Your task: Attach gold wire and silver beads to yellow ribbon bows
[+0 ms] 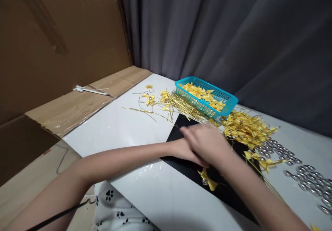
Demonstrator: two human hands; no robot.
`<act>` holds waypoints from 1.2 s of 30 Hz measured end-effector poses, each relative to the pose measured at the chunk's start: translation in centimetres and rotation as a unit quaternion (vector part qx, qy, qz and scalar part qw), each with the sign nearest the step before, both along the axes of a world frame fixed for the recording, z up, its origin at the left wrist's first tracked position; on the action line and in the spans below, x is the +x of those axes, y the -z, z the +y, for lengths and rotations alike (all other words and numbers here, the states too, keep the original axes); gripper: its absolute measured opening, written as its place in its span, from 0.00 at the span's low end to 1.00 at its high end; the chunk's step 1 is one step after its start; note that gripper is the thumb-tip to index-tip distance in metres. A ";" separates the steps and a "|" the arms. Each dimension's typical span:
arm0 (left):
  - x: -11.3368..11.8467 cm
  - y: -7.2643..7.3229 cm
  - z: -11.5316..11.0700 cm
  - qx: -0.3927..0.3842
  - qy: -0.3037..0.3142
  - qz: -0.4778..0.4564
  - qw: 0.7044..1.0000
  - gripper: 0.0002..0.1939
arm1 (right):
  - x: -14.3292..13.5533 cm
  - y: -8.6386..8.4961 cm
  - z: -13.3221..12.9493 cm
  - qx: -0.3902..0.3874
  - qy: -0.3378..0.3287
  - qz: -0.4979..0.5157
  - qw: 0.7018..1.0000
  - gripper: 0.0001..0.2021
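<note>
My left hand (183, 150) reaches in over a black mat (175, 134), fingers drawn together. At its fingertips is a yellow ribbon bow (212, 184) with a silvery bead (204, 182); the grip itself is partly hidden. Across the left hand lies my right hand (204, 139), blurred by motion, its fingers bent over the back of the left. What the right fingers hold, if anything, does not show. Just beyond both hands lies a bundle of gold wire stems (185, 105). More yellow bows on wires (245, 127) are heaped to the right.
A turquoise basket (232, 101) of yellow bows stands at the back against a grey curtain (220, 34). Silvery beads (312, 181) spread along the right. Loose wired bows (149, 99) lie back left. Cardboard (77, 34) walls the left side; a white tool (90, 90) rests on its flap.
</note>
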State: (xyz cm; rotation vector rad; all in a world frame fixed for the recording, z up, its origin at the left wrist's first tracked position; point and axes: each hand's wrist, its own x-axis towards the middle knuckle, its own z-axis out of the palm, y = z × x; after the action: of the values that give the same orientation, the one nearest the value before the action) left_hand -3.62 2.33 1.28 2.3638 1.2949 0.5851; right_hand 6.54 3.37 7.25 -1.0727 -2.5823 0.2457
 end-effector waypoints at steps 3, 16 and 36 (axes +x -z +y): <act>-0.3 0.4 0.3 -0.144 0.093 -0.172 0.970 0.35 | 4.5 -1.1 1.2 0.067 0.139 0.064 0.986 0.18; 0.3 -0.2 -0.2 -0.344 0.071 -0.366 0.861 0.26 | 13.0 5.2 -3.7 0.075 0.114 0.074 0.988 0.12; -3.2 -5.3 -4.3 -0.239 0.122 -0.139 0.953 0.20 | 14.1 1.9 -6.1 -0.234 0.090 0.240 0.938 0.18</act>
State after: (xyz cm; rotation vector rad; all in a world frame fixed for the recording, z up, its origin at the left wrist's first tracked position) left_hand -6.87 -2.01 6.61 1.9186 0.8821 0.4466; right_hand 20.66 -2.72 5.34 -1.2061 -2.0149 0.9820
